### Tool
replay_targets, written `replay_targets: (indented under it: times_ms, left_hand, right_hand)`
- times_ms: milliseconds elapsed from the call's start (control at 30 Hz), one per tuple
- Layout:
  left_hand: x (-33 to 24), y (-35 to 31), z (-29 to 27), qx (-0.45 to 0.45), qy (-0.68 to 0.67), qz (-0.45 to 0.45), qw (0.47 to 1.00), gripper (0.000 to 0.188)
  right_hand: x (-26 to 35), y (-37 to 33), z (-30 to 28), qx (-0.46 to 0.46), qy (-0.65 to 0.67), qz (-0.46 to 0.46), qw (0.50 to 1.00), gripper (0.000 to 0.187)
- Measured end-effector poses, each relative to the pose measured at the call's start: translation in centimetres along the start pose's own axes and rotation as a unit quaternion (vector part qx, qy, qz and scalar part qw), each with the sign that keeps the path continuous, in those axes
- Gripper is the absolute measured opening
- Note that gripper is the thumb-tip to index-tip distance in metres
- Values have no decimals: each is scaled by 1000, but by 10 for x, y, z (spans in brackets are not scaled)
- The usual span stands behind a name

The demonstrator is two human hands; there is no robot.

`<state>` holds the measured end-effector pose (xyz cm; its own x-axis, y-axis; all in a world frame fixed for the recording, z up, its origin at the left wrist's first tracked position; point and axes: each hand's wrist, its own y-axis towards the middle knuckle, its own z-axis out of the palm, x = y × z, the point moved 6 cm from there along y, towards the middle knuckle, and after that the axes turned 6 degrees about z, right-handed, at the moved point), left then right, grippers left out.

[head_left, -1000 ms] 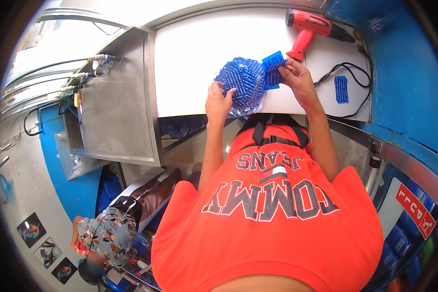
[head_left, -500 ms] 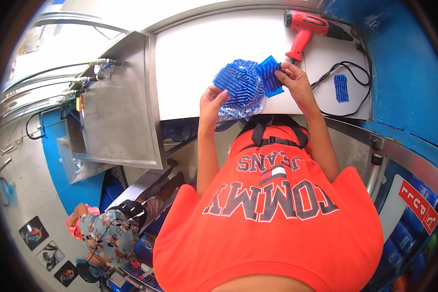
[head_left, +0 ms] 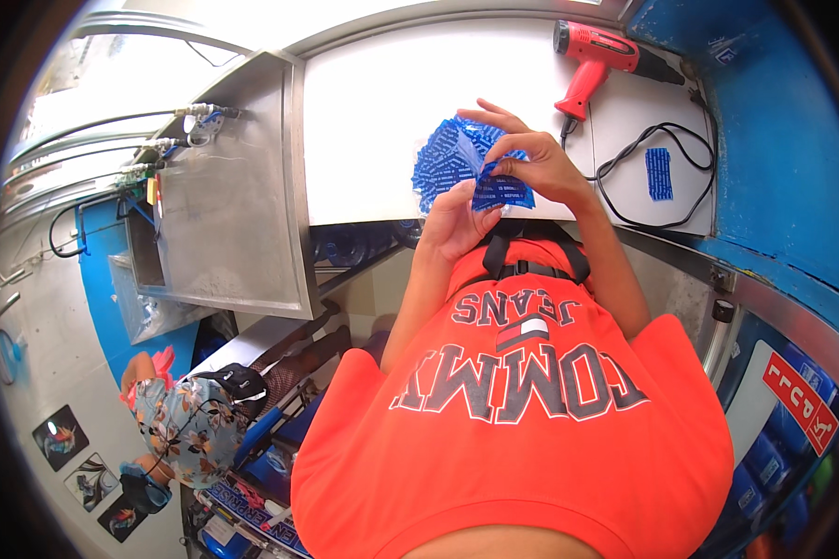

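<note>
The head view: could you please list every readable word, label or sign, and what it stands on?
I won't quote wording or brands.
Red T-shirt: large lettering, readable.
Red-white sign: lettering, readable.
Held blue film: partly readable.
Lower-left lettered strip: partly readable.
Loose blue film: too small.
Heat gun: too small.

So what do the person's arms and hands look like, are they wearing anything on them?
Both the left hand and right hand look bare, and so do the forearms. Higher up are short, loose, bright orange-red sleeves.
</note>
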<state>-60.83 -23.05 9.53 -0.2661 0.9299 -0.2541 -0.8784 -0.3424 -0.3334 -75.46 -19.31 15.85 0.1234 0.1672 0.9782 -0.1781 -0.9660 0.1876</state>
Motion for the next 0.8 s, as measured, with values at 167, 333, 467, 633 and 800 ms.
replay_targets:
  times_ms: [167,333,467,633,800]
  left_hand:
    - [-6,1,-6,-23,67,4,997,38]
    - [-11,2,-5,43,153,-12,987,52]
    - [-27,12,-10,-76,294,167,938,58]
    - [-17,24,-2,-68,268,123,953,40]
    - [-18,22,5,-101,260,93,956,38]
  right_hand:
    - [10,2,-6,35,-20,-8,999,16]
    - [-19,-2,-11,-55,56,146,986,14]
    - [-40,-6,-8,-174,146,154,962,17]
    - [-59,-10,17,-189,157,230,942,17]
    - [-46,-13,10,-213,67,203,953,24]
